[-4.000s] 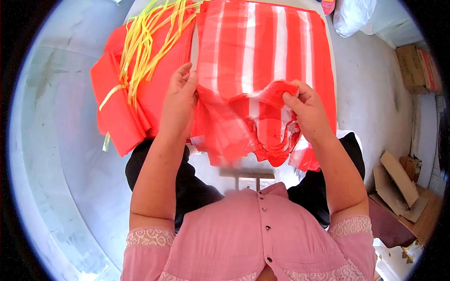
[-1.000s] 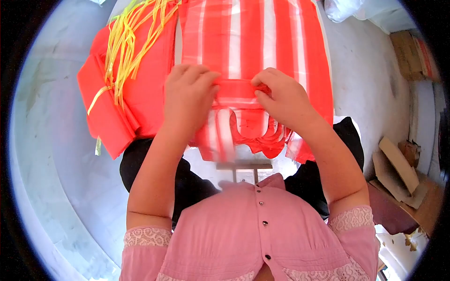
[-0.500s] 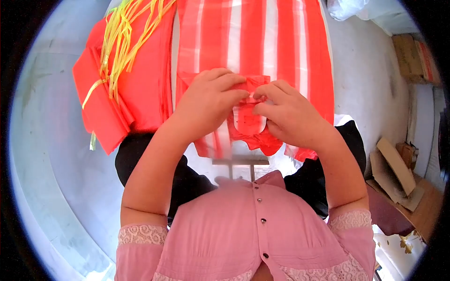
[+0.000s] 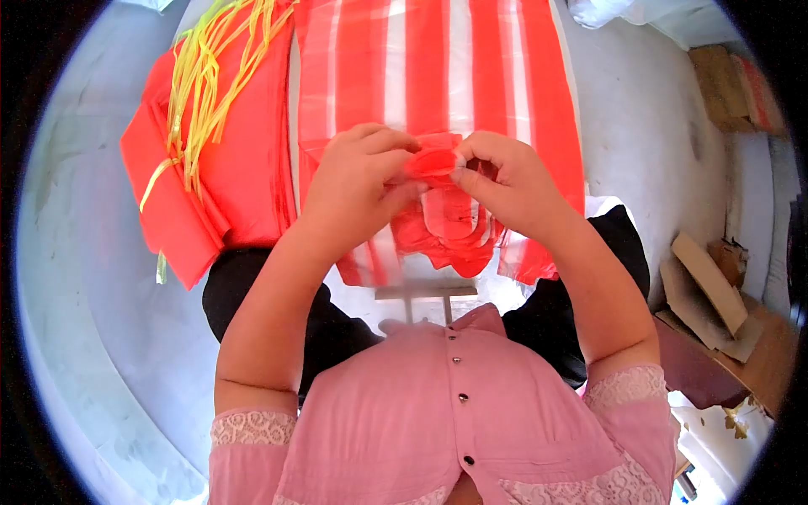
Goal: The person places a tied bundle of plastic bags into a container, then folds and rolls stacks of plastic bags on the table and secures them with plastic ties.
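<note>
Red-and-white striped plastic sheets (image 4: 421, 59), which look like stacked plastic bags, lie in front of me. At their near end, a piece of red plastic film (image 4: 435, 162) is bunched between my hands. My left hand (image 4: 358, 181) is closed at the film's left side, with thumb and fingers against it. From the right, my right hand (image 4: 513, 185) pinches the same film between thumb and forefinger. Just below hang crumpled red flaps (image 4: 454, 236) around a pale rounded patch. Part of the film is hidden behind my fingers.
To the left lies a pile of folded red plastic (image 4: 244, 126), with a bundle of yellow ties (image 4: 206, 76) on top. Cardboard pieces (image 4: 707, 286) are on the right, and a cardboard box (image 4: 720, 88) stands farther back. Clear plastic (image 4: 602, 10) shows at the top right.
The red film between my fingers is now gathered into a rounded fold, where it lay flatter before. My right thumb and forefinger have closed on its edge. The whole view has shifted slightly.
</note>
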`<move>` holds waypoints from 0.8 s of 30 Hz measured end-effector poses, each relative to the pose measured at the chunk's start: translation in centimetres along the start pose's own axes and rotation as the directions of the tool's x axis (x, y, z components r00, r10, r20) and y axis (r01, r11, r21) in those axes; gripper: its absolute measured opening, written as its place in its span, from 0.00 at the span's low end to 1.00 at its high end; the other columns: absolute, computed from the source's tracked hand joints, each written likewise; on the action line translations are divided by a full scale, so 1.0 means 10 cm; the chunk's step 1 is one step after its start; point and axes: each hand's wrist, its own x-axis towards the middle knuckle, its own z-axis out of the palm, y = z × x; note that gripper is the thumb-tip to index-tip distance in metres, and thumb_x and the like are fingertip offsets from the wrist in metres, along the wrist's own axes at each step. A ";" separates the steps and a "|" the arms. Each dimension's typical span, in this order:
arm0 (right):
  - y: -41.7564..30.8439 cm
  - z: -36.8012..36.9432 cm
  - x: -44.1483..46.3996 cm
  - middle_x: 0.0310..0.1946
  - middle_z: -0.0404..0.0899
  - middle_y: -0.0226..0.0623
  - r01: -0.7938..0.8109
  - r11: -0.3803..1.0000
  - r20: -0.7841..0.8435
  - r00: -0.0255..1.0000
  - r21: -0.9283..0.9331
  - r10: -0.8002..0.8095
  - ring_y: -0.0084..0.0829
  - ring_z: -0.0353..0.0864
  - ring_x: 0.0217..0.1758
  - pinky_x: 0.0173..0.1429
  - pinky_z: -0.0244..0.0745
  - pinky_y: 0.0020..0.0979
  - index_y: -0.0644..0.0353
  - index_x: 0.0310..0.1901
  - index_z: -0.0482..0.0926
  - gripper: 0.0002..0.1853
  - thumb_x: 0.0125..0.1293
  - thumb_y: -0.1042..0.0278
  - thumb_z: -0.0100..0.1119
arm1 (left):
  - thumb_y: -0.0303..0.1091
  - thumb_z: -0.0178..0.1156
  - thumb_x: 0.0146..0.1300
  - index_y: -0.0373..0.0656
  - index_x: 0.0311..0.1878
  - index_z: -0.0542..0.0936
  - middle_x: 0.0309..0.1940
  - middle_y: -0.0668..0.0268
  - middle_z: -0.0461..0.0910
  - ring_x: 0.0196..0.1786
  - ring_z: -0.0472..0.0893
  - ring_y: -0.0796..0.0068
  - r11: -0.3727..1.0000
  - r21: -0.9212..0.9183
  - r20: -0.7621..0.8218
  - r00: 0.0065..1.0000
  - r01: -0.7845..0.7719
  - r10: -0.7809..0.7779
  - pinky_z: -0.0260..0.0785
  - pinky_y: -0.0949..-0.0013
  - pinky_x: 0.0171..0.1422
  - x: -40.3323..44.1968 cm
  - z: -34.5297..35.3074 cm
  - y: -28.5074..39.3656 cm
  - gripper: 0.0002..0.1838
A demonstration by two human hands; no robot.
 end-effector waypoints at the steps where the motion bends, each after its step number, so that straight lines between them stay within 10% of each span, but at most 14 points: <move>1: -0.01 -0.03 -0.01 0.33 0.79 0.26 -0.021 0.999 0.018 1.000 0.041 0.020 0.17 0.75 0.39 0.43 0.73 0.27 0.63 0.43 0.81 0.03 0.71 0.75 0.63 | 0.27 0.73 0.53 0.37 0.39 0.85 0.49 0.60 0.87 0.56 0.82 0.54 1.000 -0.017 -0.020 1.000 0.003 -0.004 0.74 0.54 0.61 0.01 0.01 0.01 0.11; 11: 0.25 -0.70 -0.11 0.51 0.83 0.27 0.050 0.993 -0.447 0.894 0.110 0.004 0.23 0.76 0.57 0.66 0.70 0.29 0.59 0.57 0.83 0.17 0.80 0.55 0.57 | 0.24 0.64 0.69 0.36 0.50 0.86 0.50 0.59 0.87 0.56 0.82 0.59 0.819 -0.472 0.001 0.930 0.326 -0.369 0.73 0.61 0.61 -0.01 0.02 0.08 0.09; 15: 0.53 -0.89 -0.20 0.64 0.75 0.34 0.046 0.980 -0.373 0.920 -0.193 -0.117 0.29 0.74 0.65 0.68 0.72 0.34 0.58 0.67 0.77 0.24 0.83 0.48 0.50 | 0.29 0.65 0.73 0.36 0.51 0.85 0.50 0.61 0.86 0.56 0.81 0.63 0.720 -0.566 0.079 0.896 0.401 -0.437 0.72 0.63 0.62 -0.04 0.03 0.03 0.09; 24: 0.48 -0.76 -0.32 0.75 0.67 0.42 0.252 0.945 -0.198 0.936 -0.209 -0.293 0.37 0.70 0.75 0.74 0.70 0.41 0.60 0.76 0.66 0.34 0.82 0.41 0.46 | 0.34 0.64 0.76 0.36 0.56 0.84 0.49 0.66 0.84 0.53 0.81 0.77 0.619 -0.640 0.127 0.857 0.456 -0.500 0.73 0.70 0.58 -0.07 0.02 0.02 0.13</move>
